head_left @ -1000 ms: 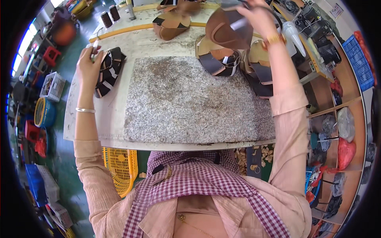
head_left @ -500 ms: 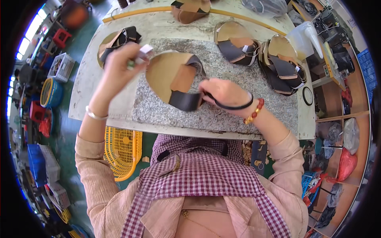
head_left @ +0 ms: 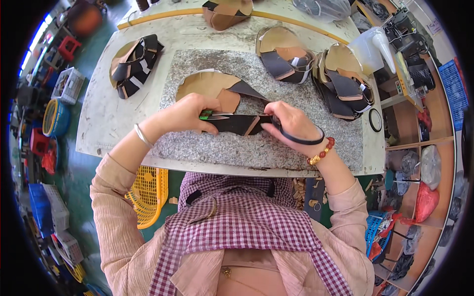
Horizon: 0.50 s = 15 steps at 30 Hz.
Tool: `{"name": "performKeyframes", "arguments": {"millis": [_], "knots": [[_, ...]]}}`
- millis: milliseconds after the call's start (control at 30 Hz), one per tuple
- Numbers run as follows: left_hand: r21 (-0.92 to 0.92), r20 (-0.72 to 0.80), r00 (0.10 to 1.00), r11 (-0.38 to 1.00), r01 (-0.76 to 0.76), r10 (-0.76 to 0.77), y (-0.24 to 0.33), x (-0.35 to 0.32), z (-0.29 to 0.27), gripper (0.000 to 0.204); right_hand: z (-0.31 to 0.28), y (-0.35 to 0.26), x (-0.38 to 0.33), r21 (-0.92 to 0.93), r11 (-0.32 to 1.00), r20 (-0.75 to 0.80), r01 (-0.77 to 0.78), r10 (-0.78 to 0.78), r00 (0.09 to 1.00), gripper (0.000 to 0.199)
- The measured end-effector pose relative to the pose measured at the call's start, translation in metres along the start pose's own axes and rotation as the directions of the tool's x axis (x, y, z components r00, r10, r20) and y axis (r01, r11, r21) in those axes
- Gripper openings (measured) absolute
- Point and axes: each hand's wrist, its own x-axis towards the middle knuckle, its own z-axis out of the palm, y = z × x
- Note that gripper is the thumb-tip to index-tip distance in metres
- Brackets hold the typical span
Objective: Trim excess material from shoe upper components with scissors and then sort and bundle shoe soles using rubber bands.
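A tan and black shoe upper (head_left: 200, 85) lies on the speckled grey slab in front of me, its black band (head_left: 234, 123) pulled toward me. My left hand (head_left: 190, 113) is closed at the band's left part. A small green item (head_left: 205, 113) and a thin silvery edge show at its fingers; their kind is unclear. My right hand (head_left: 294, 122) pinches the band's right end. A black loop (head_left: 303, 141) runs from its fingers round the back of the hand; whether it belongs to a tool I cannot tell. Fingertips are partly hidden by the band.
More shoe uppers lie at the left (head_left: 136, 66), the back (head_left: 227, 14) and the right (head_left: 340, 81). A cloudy plastic bottle (head_left: 365, 52) and a black ring (head_left: 375, 120) are at the table's right. Below the front edge sits a yellow basket (head_left: 158, 197); shelves (head_left: 417, 143) flank the right.
My left hand has come down from the upper left to the band; the white piece it held is out of sight. The band has been drawn out flatter between both hands.
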Motion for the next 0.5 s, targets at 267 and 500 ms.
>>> {"name": "performKeyframes", "arguments": {"millis": [267,500], "knots": [[0.054,-0.358,0.933,0.999,-0.009,0.028,0.006,0.016,0.048,0.022,-0.007,-0.017,0.024,0.198,0.979,-0.201,0.049,-0.009,0.98,0.011],[-0.141,-0.155,0.986,0.987,-0.076,0.054,-0.015,0.024,0.024,0.025,0.034,0.016,0.014,0.637,0.554,0.258,-0.536,0.502,0.826,0.008]]}}
